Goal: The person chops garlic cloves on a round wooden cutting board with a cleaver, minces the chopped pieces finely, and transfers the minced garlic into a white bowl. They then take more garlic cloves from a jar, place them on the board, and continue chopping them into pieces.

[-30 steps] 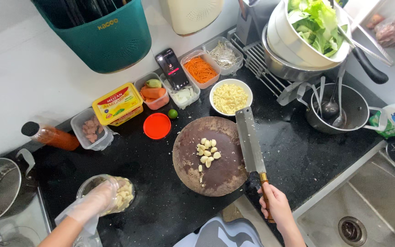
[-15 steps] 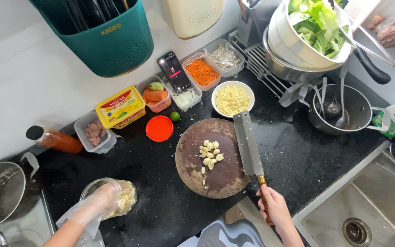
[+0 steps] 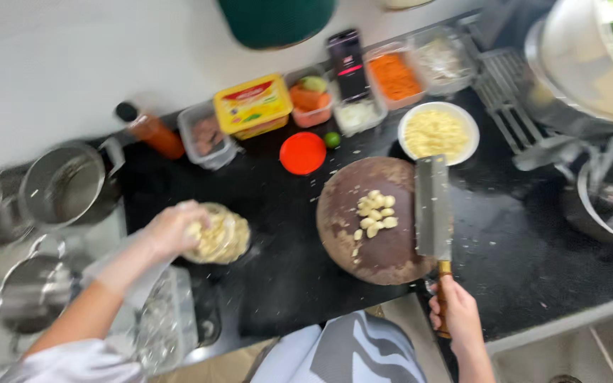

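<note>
head view: cleaver (image 3: 433, 206) at board's (image 3: 342, 234) edge

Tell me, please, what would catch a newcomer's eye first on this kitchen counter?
Probably the broad steel cleaver, held by the right hand, lying on the round dark wooden chopping board beside a small heap of pale garlic cloves. At left, the gloved left hand reaches into a clear bowl.

The whole view is motion-blurred. The left hand (image 3: 172, 228) covers part of the bowl (image 3: 225, 237), whose contents are perhaps garlic. The pot (image 3: 590, 64) and green bin (image 3: 276, 21) are cut off by the top edge.
</note>
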### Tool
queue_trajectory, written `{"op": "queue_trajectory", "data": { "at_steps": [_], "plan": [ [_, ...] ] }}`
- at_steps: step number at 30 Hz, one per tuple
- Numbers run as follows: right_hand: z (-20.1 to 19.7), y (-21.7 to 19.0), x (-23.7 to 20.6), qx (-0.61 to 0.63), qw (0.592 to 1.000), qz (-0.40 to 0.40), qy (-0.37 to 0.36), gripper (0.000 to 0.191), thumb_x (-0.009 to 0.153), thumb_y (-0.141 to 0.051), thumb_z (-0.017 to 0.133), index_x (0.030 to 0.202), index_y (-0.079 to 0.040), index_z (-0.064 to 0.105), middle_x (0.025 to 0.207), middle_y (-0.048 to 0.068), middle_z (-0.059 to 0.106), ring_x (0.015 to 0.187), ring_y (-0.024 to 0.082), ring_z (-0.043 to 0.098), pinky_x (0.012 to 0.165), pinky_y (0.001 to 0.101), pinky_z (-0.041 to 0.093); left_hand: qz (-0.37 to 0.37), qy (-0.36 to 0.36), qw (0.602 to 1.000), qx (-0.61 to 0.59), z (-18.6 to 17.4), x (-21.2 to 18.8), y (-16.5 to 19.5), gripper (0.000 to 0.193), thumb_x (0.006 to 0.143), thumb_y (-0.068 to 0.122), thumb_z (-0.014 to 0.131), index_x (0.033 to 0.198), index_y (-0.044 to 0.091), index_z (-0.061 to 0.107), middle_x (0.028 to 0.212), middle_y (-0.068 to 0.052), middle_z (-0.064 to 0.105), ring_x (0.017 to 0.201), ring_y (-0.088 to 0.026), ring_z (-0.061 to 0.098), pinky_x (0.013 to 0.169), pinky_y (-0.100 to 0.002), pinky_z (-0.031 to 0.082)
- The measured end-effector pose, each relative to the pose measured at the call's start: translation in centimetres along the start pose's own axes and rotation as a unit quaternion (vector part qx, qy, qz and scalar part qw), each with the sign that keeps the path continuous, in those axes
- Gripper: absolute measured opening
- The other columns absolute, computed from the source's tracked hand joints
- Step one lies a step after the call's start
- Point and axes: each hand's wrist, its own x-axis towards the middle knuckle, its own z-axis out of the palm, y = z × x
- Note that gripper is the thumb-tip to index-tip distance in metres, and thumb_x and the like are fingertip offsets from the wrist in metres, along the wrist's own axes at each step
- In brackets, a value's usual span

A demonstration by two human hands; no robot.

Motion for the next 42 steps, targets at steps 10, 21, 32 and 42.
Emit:
{"op": "queue_trajectory", "data": {
  "at_steps": [10,21,32,42],
  "plan": [
    [1.5,-1.1,0.3,-0.044,0.999,-0.009,-0.014,0.043,0.107,-0.043,0.046,0.099,-0.003,0.059,0.060,0.005,0.046,0.043,0.015,0.043,0.041,0.0307,0.032,-0.056,0.116,0.913,-0.387,-5.6,2.7,5.6,0.023,0.076,0.006,0.078,0.097,0.013,0.071,0.104,0.003,0.073,0.092,-0.007,0.067,0.076,-0.025,0.056],
    [0.9,0.4,-0.9,-0.036,0.999,-0.024,0.004,0.041,0.105,-0.042,0.050,0.095,-0.004,0.060,0.057,0.003,0.048,0.041,0.013,0.043,0.039,0.0292,0.033,0.086,0.139,0.932,-0.323,14.5,20.1,20.9,0.024,0.071,0.009,0.077,0.094,0.013,0.070,0.097,-0.006,0.071,0.095,-0.023,0.070,0.087,-0.038,0.057],
    [1.6,0.1,-4.2,-0.213,0.971,-0.059,0.092,0.040,0.100,-0.041,0.060,0.092,-0.003,0.068,0.057,0.004,0.057,0.047,0.012,0.051,0.045,0.0309,0.040,0.083,0.093,0.988,-0.089,14.5,16.7,28.3,0.040,0.086,0.035,0.070,0.122,0.020,0.064,0.122,-0.011,0.059,0.105,-0.035,0.064,0.085,-0.047,0.055],
    [2.6,-0.3,-4.0,-0.316,0.939,-0.110,0.077,0.041,0.099,-0.043,0.059,0.092,-0.003,0.068,0.059,0.007,0.064,0.053,0.016,0.062,0.054,0.0333,0.049,0.166,0.233,0.958,0.024,16.5,15.0,26.9,0.077,0.079,0.050,0.074,0.142,0.013,0.053,0.132,-0.010,0.061,0.120,-0.034,0.058,0.101,-0.051,0.041]
  ]
}}
